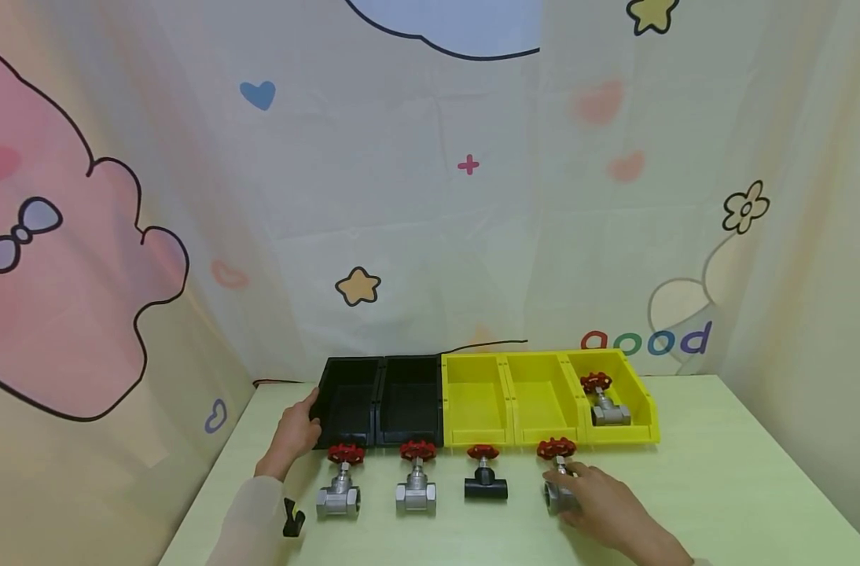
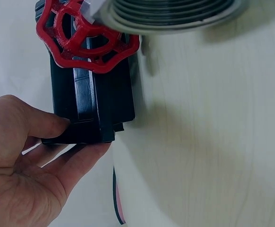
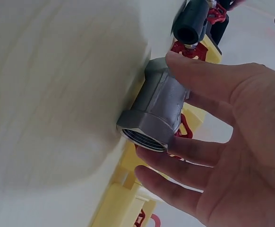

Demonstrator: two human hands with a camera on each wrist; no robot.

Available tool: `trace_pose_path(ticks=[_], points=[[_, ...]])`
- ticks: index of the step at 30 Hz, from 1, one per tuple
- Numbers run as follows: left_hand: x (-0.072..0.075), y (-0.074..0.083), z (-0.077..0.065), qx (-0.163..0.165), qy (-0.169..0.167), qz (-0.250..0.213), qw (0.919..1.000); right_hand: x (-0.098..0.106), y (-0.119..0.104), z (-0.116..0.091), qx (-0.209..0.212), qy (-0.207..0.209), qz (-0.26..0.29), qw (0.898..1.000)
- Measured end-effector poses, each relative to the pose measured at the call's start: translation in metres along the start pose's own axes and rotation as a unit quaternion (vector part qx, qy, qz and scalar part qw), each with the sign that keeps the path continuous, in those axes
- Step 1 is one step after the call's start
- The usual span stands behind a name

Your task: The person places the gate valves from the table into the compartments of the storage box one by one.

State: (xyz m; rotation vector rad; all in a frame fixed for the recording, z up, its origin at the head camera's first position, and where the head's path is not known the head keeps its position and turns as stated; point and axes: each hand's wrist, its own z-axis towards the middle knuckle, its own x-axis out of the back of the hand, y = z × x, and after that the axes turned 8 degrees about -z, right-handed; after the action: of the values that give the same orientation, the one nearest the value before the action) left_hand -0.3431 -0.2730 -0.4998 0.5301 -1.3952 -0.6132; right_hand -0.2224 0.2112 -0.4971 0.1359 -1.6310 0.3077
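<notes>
My left hand (image 1: 293, 435) grips the outer side of the leftmost black bin (image 2: 116, 94), thumb on one face and fingers on the other in the left wrist view. At the right, my right hand (image 1: 607, 507) holds a silver gate valve (image 3: 163, 101) by its body, thumb on one side and fingers round the other. Its red handwheel (image 1: 556, 449) points toward the yellow bins. To its left on the table lie a black-bodied valve (image 1: 485, 487) and two silver gate valves, one in the middle (image 1: 416, 495) and one at the left (image 1: 338, 501), all with red handwheels.
Two black bins and three yellow bins (image 1: 479, 436) stand in a row along the back of the pale table (image 1: 741, 487). Another silver gate valve (image 1: 609, 412) sits in the rightmost yellow bin. A patterned curtain (image 1: 402, 212) hangs behind.
</notes>
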Motion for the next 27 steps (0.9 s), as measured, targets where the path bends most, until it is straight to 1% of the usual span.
trace_pose_path(ticks=[7,11,14,20,27], points=[[0.000,0.000,-0.003,0.004,-0.002,-0.014,0.9999,-0.005,0.002,0.007,-0.021,-0.036,0.025,0.999],[0.001,0.001,-0.003,0.003,0.000,-0.011,0.9999,-0.007,0.002,0.009,-0.025,-0.042,0.042,0.998],[0.001,0.001,-0.003,0.003,0.000,-0.011,0.9999,-0.010,0.003,0.010,-0.025,-0.039,0.046,0.998],[0.000,0.000,-0.002,-0.001,0.001,-0.005,1.0000,-0.012,0.003,0.011,-0.017,-0.019,0.035,0.999],[0.001,0.000,-0.003,0.005,0.000,-0.016,0.9999,-0.013,0.002,0.015,-0.017,-0.015,0.050,0.998]])
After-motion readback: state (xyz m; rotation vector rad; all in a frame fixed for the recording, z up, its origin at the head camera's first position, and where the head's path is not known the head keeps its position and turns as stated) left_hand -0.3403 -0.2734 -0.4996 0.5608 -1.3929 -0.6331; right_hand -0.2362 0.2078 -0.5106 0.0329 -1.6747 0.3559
